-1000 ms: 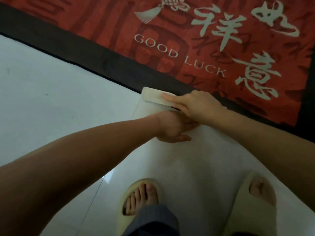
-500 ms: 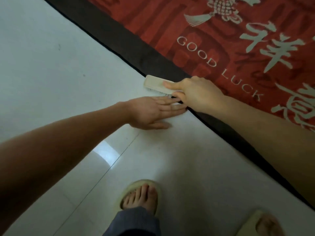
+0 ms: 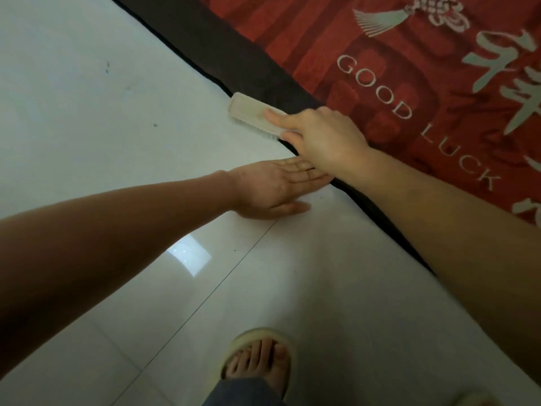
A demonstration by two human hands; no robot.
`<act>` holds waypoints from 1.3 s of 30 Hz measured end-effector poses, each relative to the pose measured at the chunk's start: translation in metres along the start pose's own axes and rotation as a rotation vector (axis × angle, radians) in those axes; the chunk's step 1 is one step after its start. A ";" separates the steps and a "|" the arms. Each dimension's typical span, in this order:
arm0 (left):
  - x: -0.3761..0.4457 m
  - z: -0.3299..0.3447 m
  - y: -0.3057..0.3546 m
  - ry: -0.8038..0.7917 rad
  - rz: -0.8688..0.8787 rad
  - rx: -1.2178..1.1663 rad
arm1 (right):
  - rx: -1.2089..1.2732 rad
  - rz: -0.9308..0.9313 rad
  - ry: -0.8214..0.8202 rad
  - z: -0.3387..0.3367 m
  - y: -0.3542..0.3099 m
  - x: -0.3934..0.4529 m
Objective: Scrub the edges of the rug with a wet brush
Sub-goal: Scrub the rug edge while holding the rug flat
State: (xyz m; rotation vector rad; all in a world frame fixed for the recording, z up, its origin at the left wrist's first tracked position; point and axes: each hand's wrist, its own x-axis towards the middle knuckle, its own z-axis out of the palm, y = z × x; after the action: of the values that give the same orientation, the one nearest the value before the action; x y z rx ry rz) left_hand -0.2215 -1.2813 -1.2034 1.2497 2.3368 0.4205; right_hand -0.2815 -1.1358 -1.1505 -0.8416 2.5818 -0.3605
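The scrubbing step is judged to be in hand: the dark border of the rug (image 3: 263, 74) is being worked, and the next move is thought to call for a stroke carried further along that border, with the bristles kept pressed down on the edge.

The white tiled floor (image 3: 87, 112) is seen beneath both hands, glossy and hard, with a thin grout line and a patch of reflected light. The rug lies beyond the hands, flat and short-piled, red with pale lettering and a black band along its rim. The left hand (image 3: 278, 189) is laid flat on the tile just beside the rug's edge, fingers straight, nothing held. The right hand (image 3: 319, 136) is closed around one end of the brush (image 3: 251, 114), index finger stretched along its back. The brush is a pale, long, round-cornered block, its bristles set down at the rim just ahead of the right hand.
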 end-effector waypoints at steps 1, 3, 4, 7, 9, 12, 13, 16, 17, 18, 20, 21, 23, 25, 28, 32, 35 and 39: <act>-0.001 0.001 -0.002 -0.002 0.002 0.014 | -0.001 -0.012 0.014 0.003 -0.004 0.004; -0.001 -0.001 -0.010 -0.008 0.037 0.053 | -0.021 -0.034 -0.001 0.000 0.013 -0.010; -0.001 -0.002 -0.012 -0.013 0.052 0.047 | -0.036 -0.039 -0.036 -0.005 0.025 -0.027; 0.002 0.006 -0.003 0.016 0.021 0.053 | -0.110 0.037 -0.091 -0.013 0.029 -0.054; 0.002 0.008 0.001 0.050 0.020 0.028 | -0.094 0.030 -0.061 -0.009 0.004 -0.020; -0.001 0.002 -0.004 0.049 0.030 0.007 | -0.109 -0.040 -0.017 -0.007 -0.020 0.020; -0.001 -0.001 -0.007 0.029 0.048 0.019 | -0.118 -0.041 -0.013 -0.007 -0.010 0.015; 0.003 -0.003 -0.007 -0.020 0.049 0.017 | -0.090 0.029 -0.031 -0.011 0.025 -0.045; 0.003 -0.004 -0.005 -0.031 0.038 0.018 | -0.089 0.066 -0.035 -0.010 0.021 -0.054; 0.003 -0.004 -0.002 -0.036 0.028 0.017 | -0.081 0.085 -0.043 -0.006 0.013 -0.047; 0.004 -0.008 0.003 -0.057 0.008 0.012 | -0.114 0.060 -0.033 -0.002 -0.009 -0.008; 0.003 -0.011 0.003 -0.083 -0.006 0.011 | -0.122 0.028 -0.025 -0.005 -0.020 0.011; 0.001 -0.015 0.000 -0.128 -0.027 0.043 | -0.135 -0.011 0.015 -0.009 -0.023 0.024; 0.001 -0.014 -0.001 -0.121 -0.008 0.044 | -0.182 0.037 0.011 -0.012 0.005 -0.004; 0.004 -0.016 0.001 -0.117 -0.002 0.044 | -0.152 0.172 0.029 -0.016 0.017 -0.051; 0.006 -0.028 -0.001 -0.218 -0.016 0.052 | -0.097 0.099 0.076 -0.011 -0.019 0.019; 0.004 -0.025 -0.001 -0.201 -0.008 0.060 | -0.069 0.067 0.108 -0.006 -0.003 0.019; 0.004 -0.020 0.001 -0.169 0.007 0.046 | -0.096 0.182 0.139 -0.003 0.035 -0.066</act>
State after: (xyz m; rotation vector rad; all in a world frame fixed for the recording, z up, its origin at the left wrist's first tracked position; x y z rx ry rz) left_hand -0.2330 -1.2786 -1.1871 1.2628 2.2116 0.2542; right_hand -0.2512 -1.0679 -1.1410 -0.6260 2.7977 -0.2515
